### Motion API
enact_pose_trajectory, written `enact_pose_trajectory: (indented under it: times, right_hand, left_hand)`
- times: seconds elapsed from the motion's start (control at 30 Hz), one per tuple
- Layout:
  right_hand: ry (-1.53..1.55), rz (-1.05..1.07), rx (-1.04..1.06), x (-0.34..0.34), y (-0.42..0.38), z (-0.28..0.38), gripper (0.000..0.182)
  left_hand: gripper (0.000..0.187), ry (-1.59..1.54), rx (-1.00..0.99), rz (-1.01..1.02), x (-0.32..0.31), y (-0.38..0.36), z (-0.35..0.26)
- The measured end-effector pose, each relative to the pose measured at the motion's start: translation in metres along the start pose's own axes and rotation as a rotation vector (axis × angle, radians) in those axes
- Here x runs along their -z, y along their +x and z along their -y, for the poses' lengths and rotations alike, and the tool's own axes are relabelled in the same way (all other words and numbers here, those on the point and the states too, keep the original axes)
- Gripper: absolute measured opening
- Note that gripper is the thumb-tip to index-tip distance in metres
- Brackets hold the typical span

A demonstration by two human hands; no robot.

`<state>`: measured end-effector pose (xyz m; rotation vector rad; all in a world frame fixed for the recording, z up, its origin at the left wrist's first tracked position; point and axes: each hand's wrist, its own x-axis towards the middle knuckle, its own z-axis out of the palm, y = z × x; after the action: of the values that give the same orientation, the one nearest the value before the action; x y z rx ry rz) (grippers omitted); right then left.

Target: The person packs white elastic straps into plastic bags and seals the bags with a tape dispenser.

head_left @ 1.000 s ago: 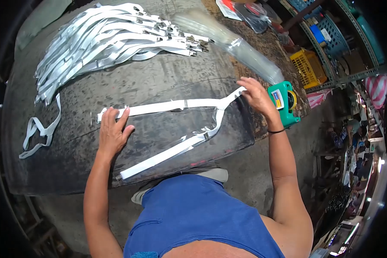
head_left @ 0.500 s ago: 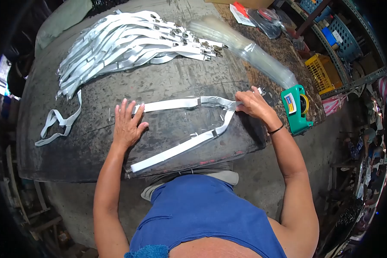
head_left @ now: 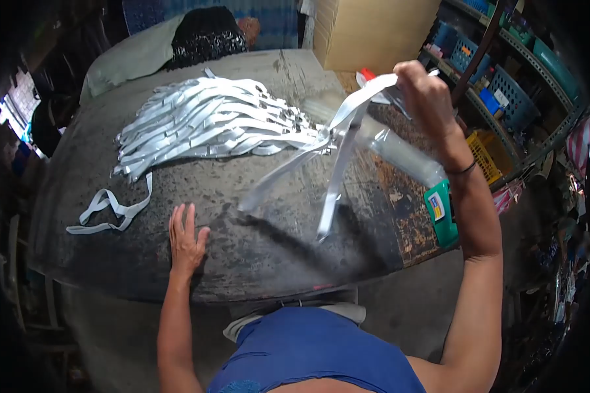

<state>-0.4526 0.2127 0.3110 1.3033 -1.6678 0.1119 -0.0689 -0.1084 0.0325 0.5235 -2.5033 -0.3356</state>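
High over the right part of the table, my right hand (head_left: 426, 98) is closed around one end of a pair of white suspenders (head_left: 351, 111). Their two lower straps dangle apart above the tabletop, blurred by motion. My left hand (head_left: 187, 245) rests flat on the dark table (head_left: 269, 252), fingers stretched out and nothing in it. A heap of white suspenders (head_left: 203, 124) with metal clips lies behind, its clip ends toward the right. Left of my left hand is a loose, looped white strap (head_left: 121, 213).
Clear plastic sleeves (head_left: 400, 154) lie along the table's right side. A green tape dispenser (head_left: 441, 213) stands at the right edge, partly behind my right forearm. Shelves with a blue basket (head_left: 508, 92) and a yellow crate (head_left: 482, 160) are at the right.
My right hand has risen up and away, lifting the suspenders off the table where they lay spread. My left hand no longer touches a strap. The view has tilted upward.
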Motion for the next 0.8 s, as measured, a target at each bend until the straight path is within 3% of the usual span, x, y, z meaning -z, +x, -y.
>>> enact_pose_trajectory:
  times: [0.13,0.37,0.47,0.57,0.73,0.8]
  right_hand:
    - [-0.099,-0.195,0.004,0.033,0.058,-0.037,0.024]
    - [-0.092,-0.253,0.072,0.086,0.104,-0.104,0.027]
    - [0.003,-0.251,-0.030,0.106,0.110,-0.127,0.033]
    - [0.235,-0.175,-0.334,0.132,0.114,-0.132,0.025]
    - [0.196,-0.103,-0.360,0.156,0.111,-0.159,0.023]
    - [0.373,-0.043,-0.397,0.164,0.111,-0.156,0.025]
  left_hand:
    - [0.060,-0.038,0.106,0.009,-0.014,-0.033,0.015]
    - [0.055,-0.049,0.291,0.044,-0.019,-0.040,0.011]
    - [0.054,-0.068,0.307,0.040,-0.018,-0.042,0.012]
    - [0.052,-0.079,0.322,0.052,-0.014,-0.040,0.009]
    - [0.049,-0.057,0.375,0.101,-0.012,-0.038,0.004]
    - [0.047,-0.061,0.379,0.121,-0.009,-0.038,0.002]
